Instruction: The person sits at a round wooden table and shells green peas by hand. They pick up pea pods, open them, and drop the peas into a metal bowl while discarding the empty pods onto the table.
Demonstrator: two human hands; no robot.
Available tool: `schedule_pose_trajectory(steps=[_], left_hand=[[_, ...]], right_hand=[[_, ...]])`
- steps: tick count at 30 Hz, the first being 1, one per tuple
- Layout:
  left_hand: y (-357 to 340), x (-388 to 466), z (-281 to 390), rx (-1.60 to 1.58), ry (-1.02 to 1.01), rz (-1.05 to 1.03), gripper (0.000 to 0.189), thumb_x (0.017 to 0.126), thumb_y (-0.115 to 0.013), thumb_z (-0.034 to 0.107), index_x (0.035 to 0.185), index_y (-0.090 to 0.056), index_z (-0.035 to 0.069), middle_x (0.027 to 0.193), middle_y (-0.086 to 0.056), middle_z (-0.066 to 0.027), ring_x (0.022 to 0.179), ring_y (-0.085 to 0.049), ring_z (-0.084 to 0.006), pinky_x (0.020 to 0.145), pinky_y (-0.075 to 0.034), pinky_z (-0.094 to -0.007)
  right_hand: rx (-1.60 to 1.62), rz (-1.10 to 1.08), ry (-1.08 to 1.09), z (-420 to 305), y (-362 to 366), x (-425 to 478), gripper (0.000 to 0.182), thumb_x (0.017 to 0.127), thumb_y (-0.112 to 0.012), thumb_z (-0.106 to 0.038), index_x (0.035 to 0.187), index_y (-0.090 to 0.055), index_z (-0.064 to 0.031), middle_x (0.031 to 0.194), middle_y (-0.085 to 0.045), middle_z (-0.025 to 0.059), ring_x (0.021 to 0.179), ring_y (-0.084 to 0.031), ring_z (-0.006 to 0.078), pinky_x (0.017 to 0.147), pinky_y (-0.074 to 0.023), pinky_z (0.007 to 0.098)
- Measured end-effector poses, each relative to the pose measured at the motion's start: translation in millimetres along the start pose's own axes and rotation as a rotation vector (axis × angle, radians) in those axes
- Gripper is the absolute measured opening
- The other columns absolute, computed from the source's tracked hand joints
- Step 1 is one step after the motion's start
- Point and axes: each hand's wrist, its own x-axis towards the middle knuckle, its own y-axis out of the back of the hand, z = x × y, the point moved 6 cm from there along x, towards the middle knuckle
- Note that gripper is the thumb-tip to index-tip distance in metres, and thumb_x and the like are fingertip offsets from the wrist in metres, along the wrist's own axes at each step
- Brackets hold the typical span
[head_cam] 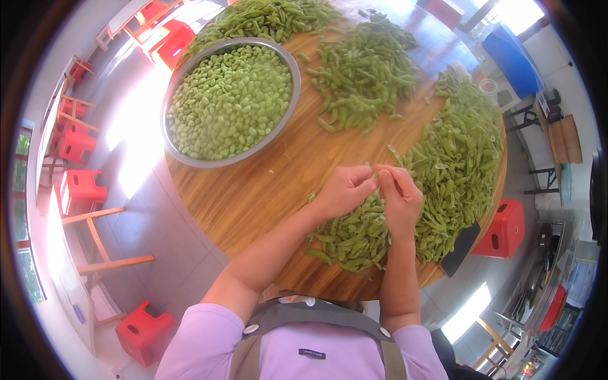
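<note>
Both hands meet over the near right part of the round wooden table [237, 190]. My left hand [346, 189] and my right hand [400, 195] pinch a small green soybean pod [375, 175] between their fingertips, the pod mostly hidden by the fingers. Just beneath the hands lies a heap of green pods [356, 237]. A larger heap of pods and opened hulls [456, 166] spreads along the table's right side. Beyond the hands is another pile of pods [365, 71]. A wide metal bowl [297, 90] full of shelled green soybeans [232, 104] stands at the far left.
More pods [275, 19] lie behind the bowl. A dark flat object [460, 248], perhaps a phone, sits at the table's right edge. Red plastic stools [504, 229] stand around, one at lower left [145, 333]. A clear plastic cup [488, 86] is near the far right edge.
</note>
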Motion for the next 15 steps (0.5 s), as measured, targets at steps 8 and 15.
schedule_pose_trajectory(steps=[8,15], left_hand=[[-7,-1,-4,-0.116,0.092,-0.038,0.022,0.091,-0.05,0.024,0.075,-0.051,0.008,0.063,-0.043,0.0056,0.056,-0.036,-0.0028,0.048,-0.03,-0.0198],[-11,-2,-2,-0.367,0.199,-0.146,0.019,0.091,-0.049,0.023,0.08,-0.054,0.008,0.063,-0.045,0.0049,0.053,-0.037,-0.0031,0.047,-0.028,-0.0177]], right_hand=[[0.25,-0.005,-0.169,17,2,-1,0.015,0.09,-0.057,-0.012,0.091,-0.064,0.0006,0.077,-0.056,-0.0003,0.059,-0.044,0.0048,0.052,-0.0352,0.018],[1.004,0.031,-0.481,40,-3,-2,0.02,0.093,-0.052,-0.016,0.094,-0.061,0.002,0.076,-0.056,0.0019,0.062,-0.045,0.0055,0.052,-0.0369,0.0186]])
